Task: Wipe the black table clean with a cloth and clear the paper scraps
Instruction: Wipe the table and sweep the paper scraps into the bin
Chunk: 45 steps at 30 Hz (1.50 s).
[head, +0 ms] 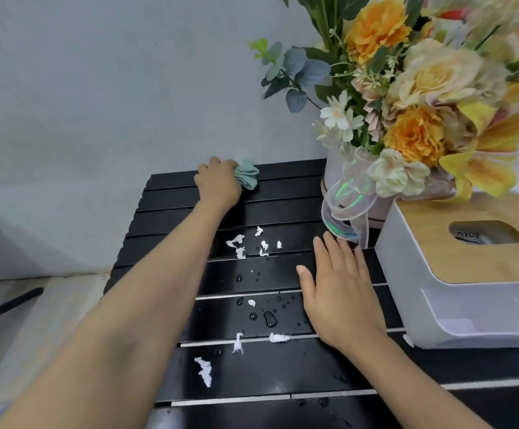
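Here, L to R: left hand (218,185), fingers curled round bunched teal cloth (247,176) at far edge of black table (165,218); white paper scraps (252,243) scattered mid-table amid water drops (270,318); right hand (341,292) palm-down over slats, fingers straight, slightly spread; flower arr. (406,97) & tissue box (456,274) at R side.

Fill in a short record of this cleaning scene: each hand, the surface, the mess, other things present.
surface: black slatted table
left hand: grips a crumpled teal cloth at the table's far edge
right hand: open, fingers straight, near the ribbon
mess: white paper scraps and water drops, not yet wiped
other things: flower arrangement and white tissue box, at right
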Available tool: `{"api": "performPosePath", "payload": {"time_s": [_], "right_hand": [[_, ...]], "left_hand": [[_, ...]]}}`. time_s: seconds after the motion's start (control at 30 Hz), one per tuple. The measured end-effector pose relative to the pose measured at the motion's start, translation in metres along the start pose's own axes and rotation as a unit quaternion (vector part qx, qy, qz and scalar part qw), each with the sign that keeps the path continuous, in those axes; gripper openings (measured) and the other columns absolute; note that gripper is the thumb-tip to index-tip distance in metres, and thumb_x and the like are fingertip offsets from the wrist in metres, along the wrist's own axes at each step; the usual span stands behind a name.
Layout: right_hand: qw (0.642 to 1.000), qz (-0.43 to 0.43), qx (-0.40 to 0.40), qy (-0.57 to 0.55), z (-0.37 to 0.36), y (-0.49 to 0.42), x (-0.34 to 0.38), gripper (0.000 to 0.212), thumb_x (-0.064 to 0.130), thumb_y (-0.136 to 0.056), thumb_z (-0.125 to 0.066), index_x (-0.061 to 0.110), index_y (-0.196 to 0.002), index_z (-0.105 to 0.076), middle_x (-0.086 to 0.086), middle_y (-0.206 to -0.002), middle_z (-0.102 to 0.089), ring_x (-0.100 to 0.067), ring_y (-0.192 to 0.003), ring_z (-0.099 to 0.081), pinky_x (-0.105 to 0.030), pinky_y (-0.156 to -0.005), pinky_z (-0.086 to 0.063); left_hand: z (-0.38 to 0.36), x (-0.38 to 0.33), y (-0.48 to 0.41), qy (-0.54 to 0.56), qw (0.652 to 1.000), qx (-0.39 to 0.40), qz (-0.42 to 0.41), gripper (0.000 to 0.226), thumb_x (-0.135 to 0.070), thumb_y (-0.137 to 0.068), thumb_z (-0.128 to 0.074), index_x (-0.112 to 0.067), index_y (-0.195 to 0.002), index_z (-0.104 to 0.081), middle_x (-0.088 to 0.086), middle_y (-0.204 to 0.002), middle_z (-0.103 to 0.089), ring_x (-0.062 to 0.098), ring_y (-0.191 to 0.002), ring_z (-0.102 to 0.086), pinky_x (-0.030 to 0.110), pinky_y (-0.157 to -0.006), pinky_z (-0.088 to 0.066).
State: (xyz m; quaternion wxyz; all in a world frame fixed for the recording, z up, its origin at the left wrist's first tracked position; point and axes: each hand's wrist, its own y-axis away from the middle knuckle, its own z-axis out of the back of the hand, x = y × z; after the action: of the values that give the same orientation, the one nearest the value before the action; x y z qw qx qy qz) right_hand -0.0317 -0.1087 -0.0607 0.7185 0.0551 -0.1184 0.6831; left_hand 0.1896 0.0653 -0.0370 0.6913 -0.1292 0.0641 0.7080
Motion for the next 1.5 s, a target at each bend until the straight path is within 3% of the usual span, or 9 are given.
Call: {"api": "performPosePath", "payload": {"time_s": [0.27, 0.37, 0.5, 0.67, 0.8, 0.9, 1.17, 1.4, 1.5], "right_hand": [[1.000, 0.001, -0.016, 0.006, -0.002, -0.001, 0.000, 0.068, 0.047, -0.096, -0.015, 0.009, -0.148, -0.033, -0.009, -0.155, -0.032, -0.026, -0.145, -0.023, -0.045, -0.121, -0.011], [1.000, -0.001, -0.008, 0.001, -0.001, -0.001, -0.001, 0.067, 0.047, -0.096, -0.014, 0.010, -0.150, -0.030, -0.008, -0.157, -0.028, -0.025, -0.146, -0.019, -0.043, -0.122, -0.008], [1.000, 0.000, -0.013, -0.001, -0.002, 0.000, 0.000, 0.068, 0.047, -0.095, -0.012, 0.010, -0.150, -0.029, -0.008, -0.157, -0.028, -0.026, -0.146, -0.019, -0.044, -0.122, -0.008], [1.000, 0.007, -0.023, 0.000, -0.005, 0.001, -0.001, 0.061, 0.038, -0.097, -0.016, 0.008, -0.147, -0.033, -0.010, -0.154, -0.033, -0.027, -0.145, -0.024, -0.045, -0.121, -0.012], [1.000, 0.007, -0.027, -0.009, -0.004, 0.002, -0.004, 0.058, 0.033, -0.096, -0.019, 0.009, -0.147, -0.034, -0.010, -0.154, -0.034, -0.026, -0.145, -0.024, -0.044, -0.121, -0.012], [0.999, 0.006, -0.031, -0.015, -0.005, 0.000, -0.004, 0.058, 0.032, -0.097, -0.017, 0.009, -0.147, -0.035, -0.009, -0.154, -0.034, -0.026, -0.145, -0.024, -0.044, -0.121, -0.011], [0.999, 0.002, -0.031, -0.014, -0.007, -0.001, -0.002, 0.056, 0.031, -0.098, -0.018, 0.009, -0.147, -0.034, -0.008, -0.154, -0.033, -0.025, -0.145, -0.024, -0.044, -0.121, -0.012], [1.000, 0.003, -0.027, -0.010, -0.007, 0.000, -0.003, 0.059, 0.033, -0.097, -0.015, 0.010, -0.149, -0.033, -0.008, -0.156, -0.031, -0.024, -0.146, -0.022, -0.043, -0.122, -0.011], [0.999, 0.001, -0.037, -0.010, -0.010, -0.001, -0.003, 0.058, 0.032, -0.097, -0.018, 0.009, -0.146, -0.036, -0.009, -0.153, -0.035, -0.025, -0.144, -0.026, -0.045, -0.121, -0.014]], "left_hand": [[0.034, -0.031, 0.088, 0.159, 0.928, 0.250, -0.227, 0.035, -0.006, -0.087, -0.057, -0.027, -0.112, -0.069, -0.008, -0.100, -0.069, 0.009, -0.091, -0.063, 0.025, -0.082, -0.049], [0.055, -0.005, 0.049, 0.172, 0.968, 0.124, -0.134, 0.030, -0.002, -0.083, -0.052, -0.017, -0.103, -0.067, 0.002, -0.079, -0.068, 0.017, -0.070, -0.062, 0.031, -0.070, -0.052], [0.034, 0.030, 0.036, 0.016, 0.999, 0.040, 0.019, 0.040, -0.002, -0.079, -0.042, -0.011, -0.114, -0.058, 0.022, -0.113, -0.057, 0.041, -0.103, -0.054, 0.043, -0.089, -0.045], [0.002, -0.014, 0.124, 0.028, 0.988, 0.043, -0.144, 0.066, -0.003, -0.081, -0.048, -0.025, -0.143, -0.043, 0.011, -0.117, -0.048, 0.034, -0.102, -0.047, 0.039, -0.096, -0.039], [0.039, -0.022, 0.149, 0.227, 0.923, 0.243, -0.195, 0.028, -0.005, -0.088, -0.050, -0.017, -0.105, -0.070, -0.005, -0.071, -0.056, 0.008, -0.060, -0.052, 0.020, -0.059, -0.045], [0.067, 0.007, 0.107, 0.256, 0.948, 0.174, -0.078, 0.019, -0.009, -0.088, -0.050, -0.018, -0.084, -0.066, -0.002, -0.047, -0.055, 0.010, -0.036, -0.050, 0.018, -0.044, -0.040], [0.015, 0.022, 0.093, 0.006, 0.999, -0.022, 0.023, 0.054, -0.011, -0.075, -0.039, -0.016, -0.124, -0.060, 0.018, -0.111, -0.054, 0.044, -0.095, -0.055, 0.041, -0.086, -0.044], [0.044, -0.008, 0.093, 0.186, 0.971, 0.117, -0.091, 0.018, -0.009, -0.080, -0.047, -0.019, -0.067, -0.056, 0.001, -0.061, -0.055, 0.016, -0.056, -0.051, 0.029, -0.057, -0.040], [0.041, 0.021, 0.062, 0.086, 0.995, -0.010, 0.055, 0.046, -0.007, -0.076, -0.042, -0.022, -0.114, -0.062, 0.016, -0.113, -0.054, 0.037, -0.099, -0.055, 0.044, -0.086, -0.047]]}}
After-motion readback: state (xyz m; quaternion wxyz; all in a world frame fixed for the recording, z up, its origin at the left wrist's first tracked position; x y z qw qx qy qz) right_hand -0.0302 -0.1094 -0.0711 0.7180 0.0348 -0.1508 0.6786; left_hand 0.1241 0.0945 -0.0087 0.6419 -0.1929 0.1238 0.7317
